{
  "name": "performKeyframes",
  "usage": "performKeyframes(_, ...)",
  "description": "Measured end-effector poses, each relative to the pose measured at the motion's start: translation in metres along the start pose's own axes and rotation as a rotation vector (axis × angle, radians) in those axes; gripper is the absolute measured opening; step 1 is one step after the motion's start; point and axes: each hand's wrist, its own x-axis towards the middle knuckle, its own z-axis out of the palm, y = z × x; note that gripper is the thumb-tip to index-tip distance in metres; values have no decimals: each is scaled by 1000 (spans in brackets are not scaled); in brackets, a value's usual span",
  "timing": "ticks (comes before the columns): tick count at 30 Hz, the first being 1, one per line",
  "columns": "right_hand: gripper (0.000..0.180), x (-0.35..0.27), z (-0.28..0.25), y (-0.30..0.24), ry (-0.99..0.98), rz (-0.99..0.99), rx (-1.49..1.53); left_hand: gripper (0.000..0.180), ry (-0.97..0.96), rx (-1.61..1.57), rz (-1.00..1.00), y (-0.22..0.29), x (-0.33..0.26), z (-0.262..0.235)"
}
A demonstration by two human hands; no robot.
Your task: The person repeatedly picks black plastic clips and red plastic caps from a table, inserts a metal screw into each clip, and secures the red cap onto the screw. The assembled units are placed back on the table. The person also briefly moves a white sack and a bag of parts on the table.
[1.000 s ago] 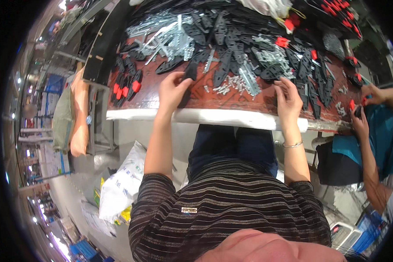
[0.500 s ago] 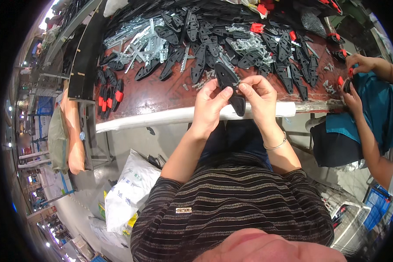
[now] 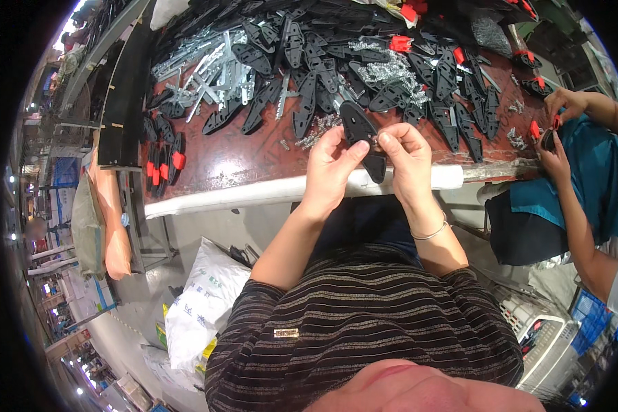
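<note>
My left hand (image 3: pixel 328 168) grips a long black plastic part (image 3: pixel 357 123) with pointed ends, its thumb pressed on the part's face. The part is tilted above the table's near edge. At its right side my right hand (image 3: pixel 410 158) is closed in a pinch, thumb against forefinger. Something small and shiny shows at those fingertips, too small to name. Beyond my hands lie loose coil springs (image 3: pixel 323 127), more black plastic parts (image 3: pixel 305 103) and a heap of flat metal strips (image 3: pixel 220 75).
A white padded roll (image 3: pixel 254 190) lines the near edge of the red table (image 3: pixel 233 154). Black parts with red tabs (image 3: pixel 161 168) lie at the left. Another heap of springs (image 3: pixel 391 69) is farther back. At the right, a co-worker's hands (image 3: pixel 556 137) hold a small part. A white sack (image 3: pixel 206 295) stands below.
My view has shifted slightly, so the table's contents sit a little farther left. Both hands keep nearly the same place on the black part. The co-worker's hands have moved a little.
</note>
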Motion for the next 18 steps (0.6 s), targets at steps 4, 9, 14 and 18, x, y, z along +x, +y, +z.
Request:
performKeyframes(4,8,1,0,-2,-19,13,0,20,33,-81,-79,4,3,4)
performKeyframes(9,9,4,5,-2,-29,-173,-255,21,74,-16,-46,-3,9,2)
performKeyframes(14,9,11,6,2,0,-124,-194,19,43,57,-16,-2,16,1)
performKeyframes(18,9,23,3,0,0,-122,-247,15,-7,63,-20,5,31,5)
